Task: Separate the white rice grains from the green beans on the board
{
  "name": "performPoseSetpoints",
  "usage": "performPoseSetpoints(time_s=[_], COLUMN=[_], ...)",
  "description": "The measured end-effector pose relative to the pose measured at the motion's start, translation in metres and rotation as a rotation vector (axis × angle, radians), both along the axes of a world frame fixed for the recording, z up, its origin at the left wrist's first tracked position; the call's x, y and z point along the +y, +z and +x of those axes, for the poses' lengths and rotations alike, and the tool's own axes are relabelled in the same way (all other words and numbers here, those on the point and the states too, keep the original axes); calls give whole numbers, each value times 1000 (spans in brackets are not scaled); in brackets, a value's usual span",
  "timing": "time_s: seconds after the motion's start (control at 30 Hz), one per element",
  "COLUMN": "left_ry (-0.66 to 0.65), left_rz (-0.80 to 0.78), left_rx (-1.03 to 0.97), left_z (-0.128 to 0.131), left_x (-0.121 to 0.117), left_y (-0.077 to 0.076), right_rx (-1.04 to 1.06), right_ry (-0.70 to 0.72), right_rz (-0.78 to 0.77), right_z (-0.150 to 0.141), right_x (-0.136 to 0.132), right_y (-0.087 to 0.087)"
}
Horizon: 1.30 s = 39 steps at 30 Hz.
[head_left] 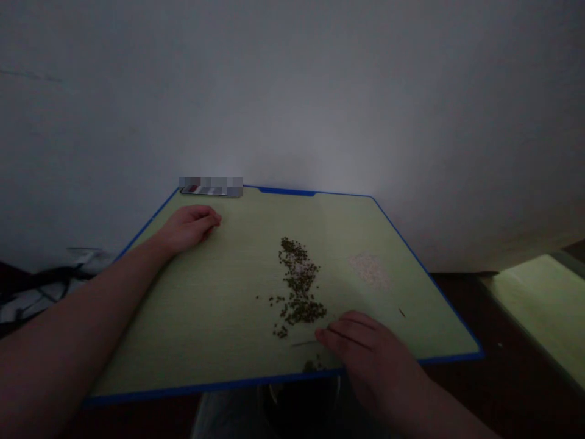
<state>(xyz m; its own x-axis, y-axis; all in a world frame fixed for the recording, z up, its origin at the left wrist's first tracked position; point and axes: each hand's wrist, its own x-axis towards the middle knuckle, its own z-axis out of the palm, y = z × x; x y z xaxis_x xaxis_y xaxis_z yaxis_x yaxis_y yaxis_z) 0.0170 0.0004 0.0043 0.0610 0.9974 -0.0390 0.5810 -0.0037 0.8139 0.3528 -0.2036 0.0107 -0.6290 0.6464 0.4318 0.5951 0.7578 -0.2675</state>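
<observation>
My right hand (365, 346) is near the front edge of the board, its fingers pinched on a thin pale stick (304, 343) that points left. Just beyond the stick lies a long, uneven pile of small dark green beans (299, 283), with some pale grains mixed in and a few beans strayed to its left. A smaller cluster of beans (313, 366) sits at the front edge, close to my right hand. Resting on the board's left side, my left hand (192, 227) is curled into a loose fist, with nothing visible in it.
The pale yellow-green board (219, 329) has a blue rim. A patch of white grains (371, 270) and a small dark sliver (401, 312) lie on its right. A phone-like device (211, 190) stands at the back left. Below the front edge is a dark container (299, 405).
</observation>
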Motion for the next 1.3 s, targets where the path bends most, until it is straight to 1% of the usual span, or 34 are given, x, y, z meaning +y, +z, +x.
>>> performPoseSetpoints(time_s=[0.1, 0.2, 0.3, 0.4, 0.53, 0.63, 0.97, 1.03, 1.1, 1.13, 1.2, 1.27, 1.3], left_ry=[-1, 3, 23, 28, 36, 46, 22, 19, 18, 15, 10, 12, 12], left_rz=[7, 14, 11, 18, 19, 24, 30, 32, 36, 37, 32, 31, 30], left_rx=[19, 24, 18, 13, 14, 6, 11, 16, 21, 21, 10, -3, -6], left_z=[1, 2, 3, 4, 6, 7, 1, 1, 1, 0, -1, -3, -3], left_x=[-1, -2, -2, -3, -4, -4, 1, 1, 1, 1, 3, 4, 4], left_y=[1, 2, 3, 5, 8, 7, 0, 0, 0, -1, -3, -5, -6], right_rx=[74, 111, 102, 67, 65, 70, 75, 82, 123, 154, 178, 128, 92], right_ry=[4, -28, -94, -153, -189, -208, -177, -173, -178, -179, -173, -142, -124], right_rz=[-139, -296, -460, -567, -631, -641, -663, -630, -538, -444, -180, 99, 195], right_z=[-3, -4, -6, -7, -4, 0, -2, 0, 3, 4, 5, 2, -1], right_x=[2, 5, 10, 13, 12, 9, 8, 2, -7, -12, -21, -27, -28], right_y=[2, 6, 9, 10, 10, 9, 8, 9, 9, 9, 7, 2, 0])
